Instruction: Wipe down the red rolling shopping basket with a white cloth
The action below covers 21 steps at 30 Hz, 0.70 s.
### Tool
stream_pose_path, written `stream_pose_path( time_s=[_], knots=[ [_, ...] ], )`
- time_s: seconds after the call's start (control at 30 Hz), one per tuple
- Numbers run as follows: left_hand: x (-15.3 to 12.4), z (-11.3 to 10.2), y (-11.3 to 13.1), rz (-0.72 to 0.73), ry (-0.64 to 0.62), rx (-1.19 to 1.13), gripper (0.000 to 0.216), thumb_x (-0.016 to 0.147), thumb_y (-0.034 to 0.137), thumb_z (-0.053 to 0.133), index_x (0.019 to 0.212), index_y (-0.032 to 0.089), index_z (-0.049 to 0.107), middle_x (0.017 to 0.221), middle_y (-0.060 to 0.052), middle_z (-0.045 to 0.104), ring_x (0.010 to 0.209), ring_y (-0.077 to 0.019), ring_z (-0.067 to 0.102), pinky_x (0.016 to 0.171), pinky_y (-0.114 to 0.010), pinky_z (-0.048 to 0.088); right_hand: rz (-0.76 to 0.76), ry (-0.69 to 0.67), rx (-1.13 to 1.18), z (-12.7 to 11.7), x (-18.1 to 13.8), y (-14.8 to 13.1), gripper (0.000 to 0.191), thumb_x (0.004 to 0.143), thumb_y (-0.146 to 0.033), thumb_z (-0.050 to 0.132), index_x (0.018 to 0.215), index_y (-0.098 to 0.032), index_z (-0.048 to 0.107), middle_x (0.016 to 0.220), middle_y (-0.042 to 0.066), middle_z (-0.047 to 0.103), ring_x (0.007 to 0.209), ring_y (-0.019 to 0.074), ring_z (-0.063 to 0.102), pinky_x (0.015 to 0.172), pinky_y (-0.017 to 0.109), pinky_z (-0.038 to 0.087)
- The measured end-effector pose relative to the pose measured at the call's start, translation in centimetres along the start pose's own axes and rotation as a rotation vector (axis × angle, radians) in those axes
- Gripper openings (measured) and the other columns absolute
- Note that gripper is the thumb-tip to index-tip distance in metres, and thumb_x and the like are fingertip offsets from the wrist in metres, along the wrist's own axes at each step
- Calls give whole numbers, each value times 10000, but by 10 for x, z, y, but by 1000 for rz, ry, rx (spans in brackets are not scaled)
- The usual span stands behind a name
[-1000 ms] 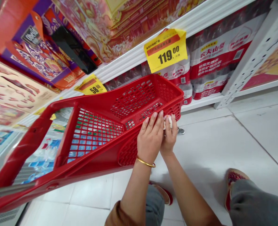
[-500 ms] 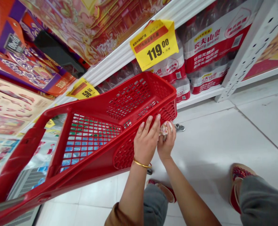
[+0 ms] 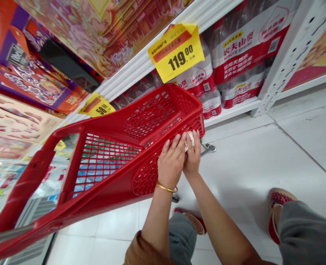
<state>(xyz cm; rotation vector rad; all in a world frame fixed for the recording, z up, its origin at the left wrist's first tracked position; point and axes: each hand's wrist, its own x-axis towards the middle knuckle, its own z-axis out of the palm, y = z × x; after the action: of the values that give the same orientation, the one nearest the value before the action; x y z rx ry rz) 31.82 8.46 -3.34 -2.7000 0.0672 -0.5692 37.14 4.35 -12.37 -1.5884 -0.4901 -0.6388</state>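
Observation:
My left hand [image 3: 171,165], with a gold bangle at the wrist, lies flat against the outer side of a red plastic shopping cart [image 3: 107,195], fingers stretched near the rim. Right beside it, my right hand [image 3: 192,158] presses a crumpled whitish cloth [image 3: 190,138] to the perforated side panel near the cart's front end. Most of the cloth is hidden under the fingers. The basket part I can see into holds nothing visible.
Shelves with shrink-wrapped water bottles [image 3: 242,48] and gift boxes stand behind the cart. Yellow price tags [image 3: 176,53] hang from the shelf edge. A black phone [image 3: 69,65] rests on a purple box. My feet stand on white floor tiles [image 3: 234,158].
My right hand has moved slightly up and left along the cart's side with the cloth, now closer to my left hand. The left hand stays nearly in place.

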Motion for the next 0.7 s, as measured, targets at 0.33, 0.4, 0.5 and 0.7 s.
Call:
stream_pose_path(
  time_s=[0.33,0.4,0.5,0.7],
  knots=[
    [-1,4,4,27,-119,57,465,956,167,412,1417,225,442,1491,16,423,1433,-172,283,1228,-358,159,108,-31,-123,3,-45,29,567,984,-209,405,1513,-276,210,1499,160,346,1422,253,319,1102,527,392],
    [-2,5,4,25,-118,59,465,955,167,412,1415,226,446,1492,19,420,1434,-164,279,1231,-349,137,166,-40,-118,1,-50,29,546,986,-214,382,1508,-267,231,1491,168,347,1415,256,330,1097,531,395],
    [-2,6,4,27,-128,49,466,949,163,413,1409,228,455,1487,7,427,1435,-144,273,1231,-340,119,235,-53,-114,1,-58,30,531,986,-219,354,1504,-252,246,1480,171,351,1403,252,345,1097,527,394],
    [-3,10,7,19,-168,70,465,946,159,401,1407,187,457,1499,-12,405,1437,-131,267,1229,-324,112,352,-24,-68,1,-66,29,520,983,-253,370,1494,-246,275,1452,164,390,1375,253,378,1083,534,394]
  ],
)
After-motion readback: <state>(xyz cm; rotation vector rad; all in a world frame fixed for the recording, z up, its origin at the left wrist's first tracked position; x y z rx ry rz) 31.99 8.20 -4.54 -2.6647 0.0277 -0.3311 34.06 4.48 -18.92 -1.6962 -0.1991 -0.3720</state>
